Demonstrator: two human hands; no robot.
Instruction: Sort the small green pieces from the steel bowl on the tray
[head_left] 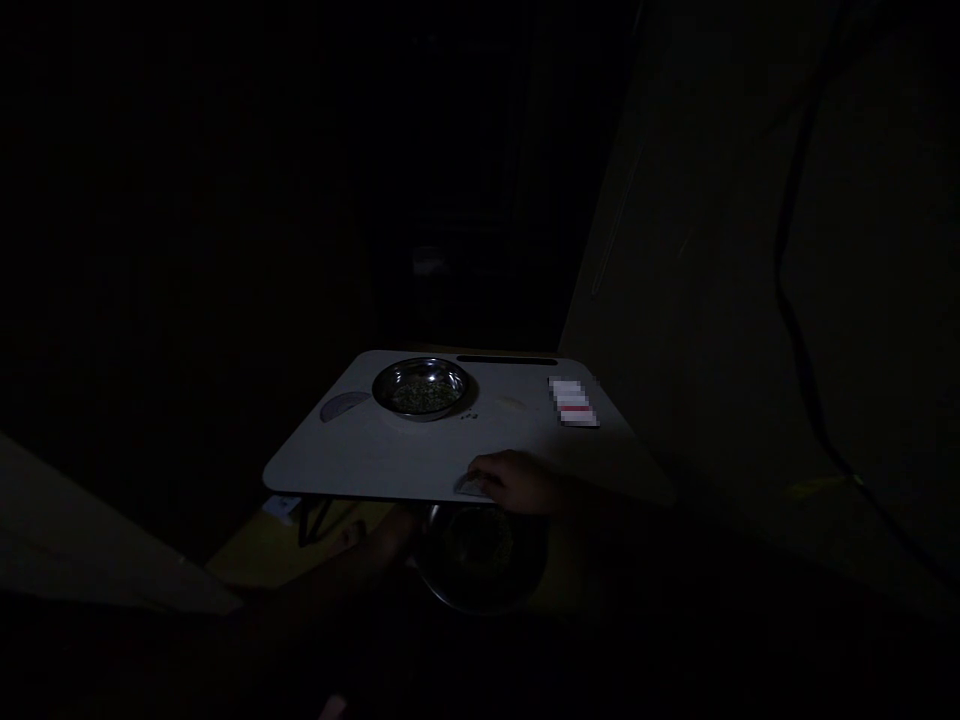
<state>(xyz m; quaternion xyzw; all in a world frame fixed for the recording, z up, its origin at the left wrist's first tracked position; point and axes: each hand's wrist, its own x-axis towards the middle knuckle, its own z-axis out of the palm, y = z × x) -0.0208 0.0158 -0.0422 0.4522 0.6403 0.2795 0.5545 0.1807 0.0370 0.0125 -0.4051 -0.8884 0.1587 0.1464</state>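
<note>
The scene is very dark. My right hand (521, 482) rests at the near edge of a small white table (420, 465), its fingers curled down over a small pale thing (470, 486) that I cannot make out. Below that edge, my left hand (397, 528) grips the left rim of a metal bowl (450, 600). What lies inside this lower bowl is too dim to name. Another shiny metal bowl (424, 412) stands upright on the table, holding many small greenish pieces. A few dark bits (469, 415) lie beside it.
A blurred-out white and red rectangular item (574, 402) lies on the table's right side. Left of the upper bowl is a purplish half-round shape (345, 405). A dark slot (506, 360) runs along the far edge. A wall (712, 300) with a hanging cable (784, 290) stands right.
</note>
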